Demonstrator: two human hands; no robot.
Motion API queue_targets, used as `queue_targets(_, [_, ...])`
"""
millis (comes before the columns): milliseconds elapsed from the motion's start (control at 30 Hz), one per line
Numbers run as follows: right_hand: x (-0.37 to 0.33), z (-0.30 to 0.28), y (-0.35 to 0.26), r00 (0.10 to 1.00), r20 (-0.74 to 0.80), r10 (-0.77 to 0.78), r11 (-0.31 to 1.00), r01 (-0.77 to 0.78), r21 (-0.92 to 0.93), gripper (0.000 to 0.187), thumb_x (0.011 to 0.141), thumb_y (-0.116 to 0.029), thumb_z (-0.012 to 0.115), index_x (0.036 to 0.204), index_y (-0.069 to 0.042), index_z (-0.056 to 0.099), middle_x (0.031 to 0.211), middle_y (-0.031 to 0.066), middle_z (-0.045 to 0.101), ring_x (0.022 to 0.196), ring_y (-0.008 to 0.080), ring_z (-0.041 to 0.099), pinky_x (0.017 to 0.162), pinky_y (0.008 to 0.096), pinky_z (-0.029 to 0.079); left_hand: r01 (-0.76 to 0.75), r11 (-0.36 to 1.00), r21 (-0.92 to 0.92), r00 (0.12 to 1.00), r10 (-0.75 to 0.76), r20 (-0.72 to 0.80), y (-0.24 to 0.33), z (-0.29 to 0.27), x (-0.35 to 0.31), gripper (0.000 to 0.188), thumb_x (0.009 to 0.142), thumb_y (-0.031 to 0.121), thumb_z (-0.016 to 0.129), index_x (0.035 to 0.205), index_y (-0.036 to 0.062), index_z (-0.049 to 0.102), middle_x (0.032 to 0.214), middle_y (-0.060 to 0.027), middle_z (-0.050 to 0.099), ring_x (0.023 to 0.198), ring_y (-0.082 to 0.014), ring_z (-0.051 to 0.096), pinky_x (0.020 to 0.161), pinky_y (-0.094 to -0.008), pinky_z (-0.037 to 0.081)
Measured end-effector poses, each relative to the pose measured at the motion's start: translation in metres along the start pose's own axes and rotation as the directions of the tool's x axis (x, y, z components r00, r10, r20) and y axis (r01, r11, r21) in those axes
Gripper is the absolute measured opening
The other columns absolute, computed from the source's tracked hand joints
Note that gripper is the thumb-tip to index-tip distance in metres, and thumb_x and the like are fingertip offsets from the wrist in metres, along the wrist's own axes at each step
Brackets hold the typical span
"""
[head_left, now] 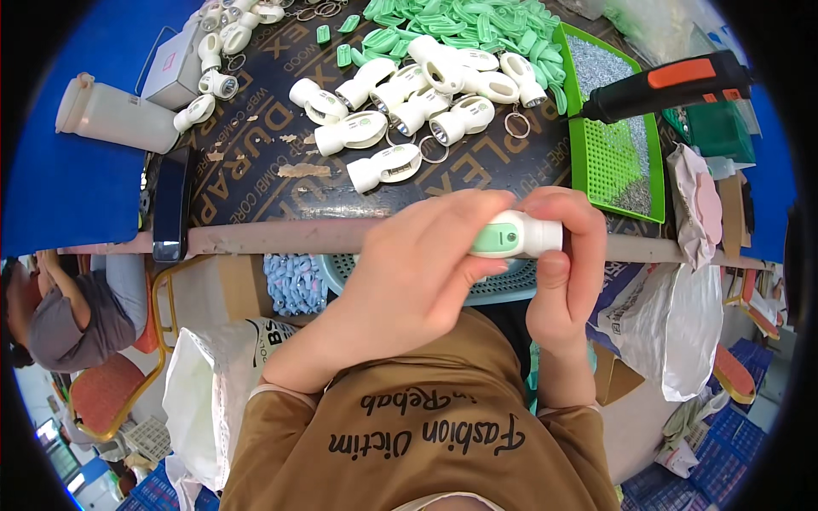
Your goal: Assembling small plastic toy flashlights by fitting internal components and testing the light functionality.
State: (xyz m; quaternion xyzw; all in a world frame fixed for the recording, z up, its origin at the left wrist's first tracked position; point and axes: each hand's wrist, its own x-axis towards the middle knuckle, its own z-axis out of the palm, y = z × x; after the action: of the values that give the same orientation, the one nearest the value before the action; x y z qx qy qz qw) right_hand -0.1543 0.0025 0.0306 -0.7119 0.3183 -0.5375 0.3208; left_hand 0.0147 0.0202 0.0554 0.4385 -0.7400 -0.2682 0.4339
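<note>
Just over the table's near edge, my two hands hold a small white keychain flashlight [540,238] with a light green panel and a small dark hole in it. The fingers of my left hand [413,268] wrap round its body and cover much of it. My right hand [573,264] closes round the white head end, thumb below and fingers above. Several similar white flashlights [351,133] lie in a loose group beyond my hands, some with key rings. Behind them is a heap of light green plastic pieces [490,32].
At the right, a black and orange power screwdriver [669,85] lies across a green tray [658,183] of small metal parts. A phone [173,204], a white jug [115,115] and more flashlights are at the left. Below the table edge sits a blue basket [336,271]. Another person [81,311] is at far left.
</note>
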Motion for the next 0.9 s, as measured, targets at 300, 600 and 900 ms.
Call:
queue_targets(300, [0.003, 0.012, 0.01, 0.986, -0.161, 0.048, 0.99, -0.026, 0.14, 0.018, 0.094, -0.013, 0.041, 0.095, 0.001, 0.053, 0.089, 0.0131, 0.053, 0.079, 0.0202, 0.051, 0.072, 0.0287, 0.041, -0.174, 0.943, 0.283, 0.967, 0.219, -0.134, -0.013, 0.022, 0.003, 0.043, 0.069, 0.004, 0.071, 0.11, 0.0012, 0.06, 0.096, -0.0155, 0.064, 0.078, -0.0295, 0.062, 0.067, -0.0313, 0.05])
queue_targets(600, [0.034, -0.018, 0.017, 0.95, 0.305, -0.072, 0.996, 0.051, 0.075, 0.055, 0.095, -0.045, 0.039, 0.114, 0.003, 0.057, 0.104, 0.0137, 0.058, 0.097, 0.0236, 0.053, 0.082, 0.0333, 0.043, 0.612, -0.416, -0.672, 0.723, -0.049, 0.689, -0.038, 0.011, 0.007, 0.037, 0.096, 0.027, 0.047, 0.12, -0.0017, 0.047, 0.099, -0.0136, 0.058, 0.065, -0.0105, 0.047, 0.057, -0.0246, 0.037])
queue_targets(900, [0.033, -0.009, 0.025, 0.928, 0.368, -0.051, 0.929, -0.091, 0.358, 0.05, 0.094, -0.045, 0.043, 0.109, 0.001, 0.054, 0.096, 0.0103, 0.057, 0.089, 0.0203, 0.051, 0.08, 0.0316, 0.04, 0.635, -0.465, -0.616, 0.732, 0.107, 0.673, -0.039, 0.013, 0.001, 0.036, 0.094, 0.03, 0.053, 0.114, -0.0002, 0.048, 0.09, -0.0064, 0.054, 0.057, -0.0051, 0.042, 0.049, -0.0201, 0.03])
